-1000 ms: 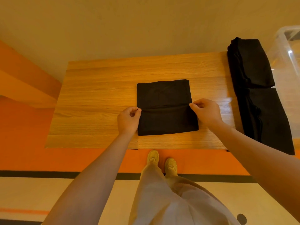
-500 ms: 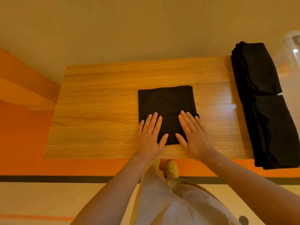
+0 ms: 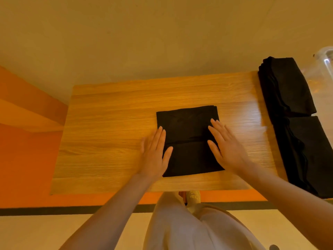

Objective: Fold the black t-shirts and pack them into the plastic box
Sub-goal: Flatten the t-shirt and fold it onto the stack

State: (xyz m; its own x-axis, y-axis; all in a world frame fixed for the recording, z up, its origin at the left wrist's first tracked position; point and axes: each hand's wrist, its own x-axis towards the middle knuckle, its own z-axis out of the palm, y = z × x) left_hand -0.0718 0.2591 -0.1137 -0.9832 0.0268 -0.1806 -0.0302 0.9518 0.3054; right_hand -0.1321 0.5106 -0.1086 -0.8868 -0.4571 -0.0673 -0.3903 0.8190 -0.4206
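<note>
- Folded black t-shirt [image 3: 187,139] lies flat on the wooden table [image 3: 111,127], a little right of the table's centre, near the front edge. A horizontal fold line crosses it about midway.
- Left hand [image 3: 155,154]: fingers straight and close together, palm down. It sits at the shirt's 9 o'clock edge; the thumb lies on the cloth, while the other fingers rest mostly on the wood just beside it. Holds nothing.
- Right hand [image 3: 225,147]: fingers straight and slightly spread, palm down, at the shirt's 3 o'clock edge. Fingertips and thumb overlap the cloth; the heel of the hand is over the table. Holds nothing.
- Both hands are somewhat motion-blurred; how hard they press cannot be told.
- Stack of folded black shirts [image 3: 286,87] at 2 o'clock from the centre shirt, at the table's right end, well apart from it.
- Second black stack [image 3: 310,156] at 3 to 4 o'clock, touching the first and running to the table's front right corner.
- Clear plastic box [image 3: 326,64] at the frame's right edge, beyond the stacks at 2 o'clock; only a part shows, contents cannot be told.
- Person's light trousers [image 3: 180,222] and a pale shoe [image 3: 193,195] at 6 o'clock, below the table edge, over an orange floor [image 3: 27,159].
</note>
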